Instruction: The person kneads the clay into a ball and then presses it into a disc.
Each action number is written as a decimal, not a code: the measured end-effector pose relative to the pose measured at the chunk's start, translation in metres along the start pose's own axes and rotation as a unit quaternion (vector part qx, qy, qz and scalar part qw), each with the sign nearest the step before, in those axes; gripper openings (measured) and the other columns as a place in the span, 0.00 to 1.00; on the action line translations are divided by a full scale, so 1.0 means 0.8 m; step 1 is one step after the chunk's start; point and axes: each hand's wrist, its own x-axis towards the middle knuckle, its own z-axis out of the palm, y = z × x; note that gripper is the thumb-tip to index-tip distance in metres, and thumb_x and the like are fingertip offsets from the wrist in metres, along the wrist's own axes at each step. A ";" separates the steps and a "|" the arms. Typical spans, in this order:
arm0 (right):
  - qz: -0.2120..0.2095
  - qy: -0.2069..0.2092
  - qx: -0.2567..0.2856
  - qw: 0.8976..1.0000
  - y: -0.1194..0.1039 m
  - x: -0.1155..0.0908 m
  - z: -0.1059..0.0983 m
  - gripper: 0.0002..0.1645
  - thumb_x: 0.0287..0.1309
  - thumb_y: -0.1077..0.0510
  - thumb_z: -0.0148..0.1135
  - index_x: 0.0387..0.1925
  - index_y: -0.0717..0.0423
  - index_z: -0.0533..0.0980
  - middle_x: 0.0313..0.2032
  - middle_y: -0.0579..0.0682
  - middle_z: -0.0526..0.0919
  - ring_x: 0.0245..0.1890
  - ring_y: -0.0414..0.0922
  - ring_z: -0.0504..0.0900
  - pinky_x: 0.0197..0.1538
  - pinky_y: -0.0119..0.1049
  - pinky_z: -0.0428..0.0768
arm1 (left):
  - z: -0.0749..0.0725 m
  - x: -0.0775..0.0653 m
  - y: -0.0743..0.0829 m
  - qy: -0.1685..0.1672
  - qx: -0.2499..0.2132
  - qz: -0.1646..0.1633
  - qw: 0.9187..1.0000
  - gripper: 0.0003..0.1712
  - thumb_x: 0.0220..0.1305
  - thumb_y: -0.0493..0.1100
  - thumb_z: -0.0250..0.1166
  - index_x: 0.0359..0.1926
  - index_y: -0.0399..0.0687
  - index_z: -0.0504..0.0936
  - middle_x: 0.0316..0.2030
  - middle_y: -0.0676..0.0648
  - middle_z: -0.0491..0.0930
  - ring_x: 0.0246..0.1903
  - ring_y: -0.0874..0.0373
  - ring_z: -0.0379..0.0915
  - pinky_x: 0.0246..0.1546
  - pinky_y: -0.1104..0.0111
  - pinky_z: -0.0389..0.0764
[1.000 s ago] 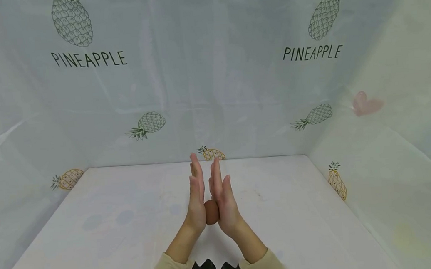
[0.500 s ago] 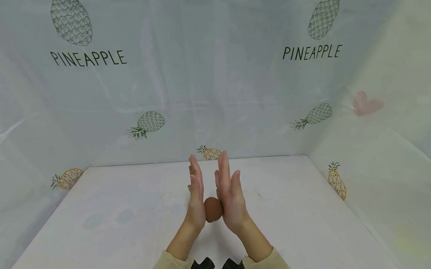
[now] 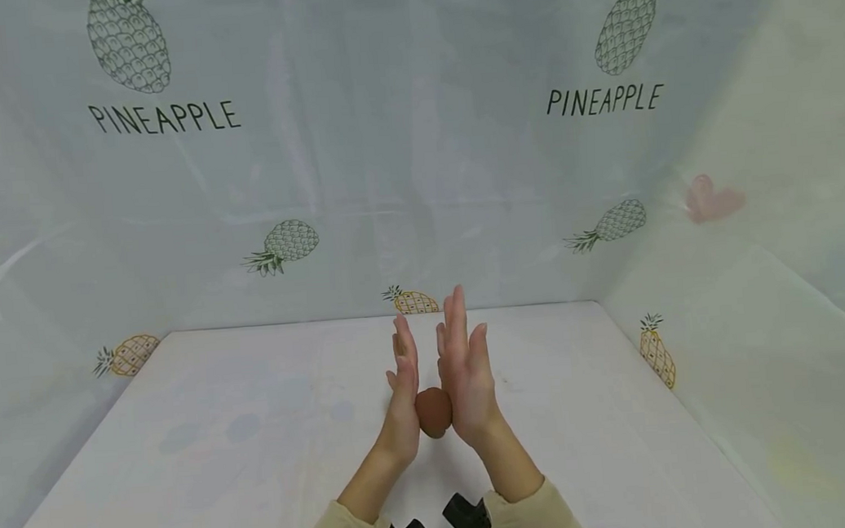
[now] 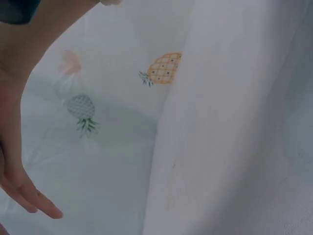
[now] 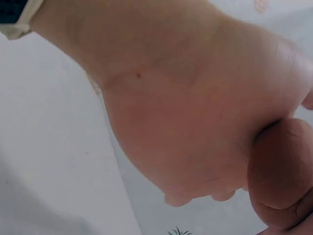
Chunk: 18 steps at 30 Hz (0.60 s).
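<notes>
Between two upright palms sits a small rounded lump of brown clay (image 3: pixel 434 413), low over the table. My left hand (image 3: pixel 406 408) presses its left side, fingers extended away from me. On the other side, the palm of my right hand (image 3: pixel 470 387) presses it, fingers straight and reaching a little farther forward. Above the clay the hands stand apart. The right wrist view shows the clay (image 5: pixel 279 171) close up, with creases in its surface, against a palm. In the left wrist view a hand is cut off at the left edge, and no clay is clearly seen.
A white table top (image 3: pixel 260 472) spreads under the hands. Pineapple-printed sheeting (image 3: pixel 414 150) rises behind it and along both sides. Black devices (image 3: pixel 466 514) sit at both wrists, close to each other, beside beige sleeves (image 3: pixel 536 522).
Both hands have shifted rightward with the clay, the right hand sliding forward past the left. The gap between the palms is slightly wider, and the clay looks rounder. The head view has shifted slightly.
</notes>
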 end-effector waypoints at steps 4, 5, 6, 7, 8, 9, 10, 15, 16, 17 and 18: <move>0.000 0.004 0.002 1.000 0.003 0.002 -0.004 0.41 0.73 0.22 0.10 0.83 0.19 0.29 0.84 0.34 0.28 0.84 0.58 0.27 0.77 0.71 0.23 | 0.006 -0.003 0.008 -0.022 -0.026 -0.003 0.999 0.38 0.79 0.71 0.17 0.84 0.74 0.23 0.82 0.65 0.18 0.82 0.57 0.09 0.73 0.32 0.15; 0.001 0.004 0.003 1.000 0.004 0.003 -0.004 0.40 0.74 0.23 0.09 0.83 0.19 0.28 0.84 0.33 0.28 0.84 0.57 0.26 0.77 0.71 0.22 | 0.006 -0.004 0.010 -0.027 -0.033 -0.002 0.999 0.38 0.79 0.71 0.16 0.83 0.75 0.23 0.82 0.66 0.18 0.82 0.58 0.10 0.73 0.32 0.16; 0.002 0.004 0.004 1.000 0.006 0.004 -0.004 0.40 0.75 0.24 0.09 0.83 0.20 0.28 0.84 0.34 0.28 0.84 0.57 0.26 0.77 0.70 0.22 | 0.007 -0.004 0.012 -0.030 -0.037 0.001 0.999 0.37 0.79 0.71 0.16 0.83 0.75 0.23 0.82 0.66 0.18 0.82 0.59 0.10 0.74 0.32 0.17; 0.004 0.004 0.006 1.000 0.009 0.004 -0.003 0.40 0.75 0.24 0.09 0.83 0.20 0.28 0.84 0.33 0.28 0.84 0.56 0.26 0.77 0.69 0.22 | 0.007 -0.005 0.014 -0.032 -0.041 0.005 0.999 0.37 0.79 0.71 0.16 0.83 0.75 0.23 0.82 0.67 0.18 0.82 0.60 0.10 0.74 0.32 0.18; 0.004 0.003 0.007 1.000 0.011 0.004 -0.002 0.39 0.76 0.25 0.09 0.83 0.21 0.27 0.84 0.33 0.28 0.84 0.56 0.26 0.77 0.69 0.22 | 0.007 -0.005 0.015 -0.033 -0.043 0.009 0.998 0.37 0.79 0.70 0.16 0.83 0.75 0.23 0.82 0.67 0.18 0.82 0.60 0.10 0.74 0.33 0.18; 0.006 0.001 0.006 1.000 0.014 0.004 -0.001 0.39 0.76 0.25 0.09 0.83 0.21 0.27 0.84 0.33 0.28 0.84 0.55 0.26 0.78 0.68 0.22 | 0.007 -0.005 0.016 -0.032 -0.042 0.015 0.998 0.37 0.79 0.70 0.16 0.83 0.74 0.23 0.82 0.66 0.18 0.81 0.60 0.10 0.75 0.33 0.18; 0.007 -0.003 0.005 1.000 0.016 0.003 0.001 0.39 0.76 0.25 0.09 0.83 0.21 0.27 0.84 0.32 0.28 0.84 0.55 0.26 0.78 0.67 0.22 | 0.006 -0.005 0.017 -0.029 -0.041 0.019 0.999 0.38 0.79 0.70 0.16 0.84 0.73 0.23 0.82 0.66 0.18 0.81 0.61 0.09 0.75 0.34 0.17; -0.002 -0.027 -0.002 1.000 0.025 0.001 0.012 0.40 0.78 0.26 0.10 0.84 0.28 0.25 0.84 0.32 0.27 0.85 0.47 0.28 0.81 0.58 0.24 | -0.002 -0.003 0.022 0.003 -0.034 0.024 0.999 0.41 0.78 0.74 0.18 0.84 0.73 0.23 0.83 0.65 0.18 0.82 0.60 0.10 0.75 0.34 0.18; -0.005 -0.031 -0.003 0.999 0.026 0.000 0.014 0.41 0.78 0.27 0.10 0.84 0.30 0.25 0.84 0.32 0.27 0.85 0.45 0.27 0.82 0.57 0.25 | -0.004 -0.002 0.022 0.010 -0.032 0.022 0.999 0.41 0.77 0.74 0.18 0.84 0.74 0.23 0.83 0.66 0.18 0.82 0.60 0.10 0.75 0.34 0.18; -0.008 -0.034 -0.003 0.999 0.026 0.000 0.016 0.41 0.78 0.27 0.10 0.84 0.31 0.25 0.84 0.33 0.27 0.85 0.44 0.27 0.82 0.55 0.25 | -0.007 -0.001 0.022 0.016 -0.030 0.020 0.999 0.41 0.77 0.75 0.19 0.84 0.74 0.23 0.83 0.66 0.19 0.82 0.60 0.10 0.75 0.34 0.18; -0.009 -0.037 -0.003 0.999 0.026 0.000 0.018 0.42 0.78 0.27 0.10 0.85 0.32 0.24 0.84 0.33 0.27 0.85 0.43 0.27 0.82 0.54 0.25 | -0.009 0.000 0.021 0.022 -0.028 0.019 0.999 0.41 0.77 0.74 0.19 0.84 0.74 0.23 0.83 0.66 0.18 0.82 0.60 0.10 0.75 0.34 0.17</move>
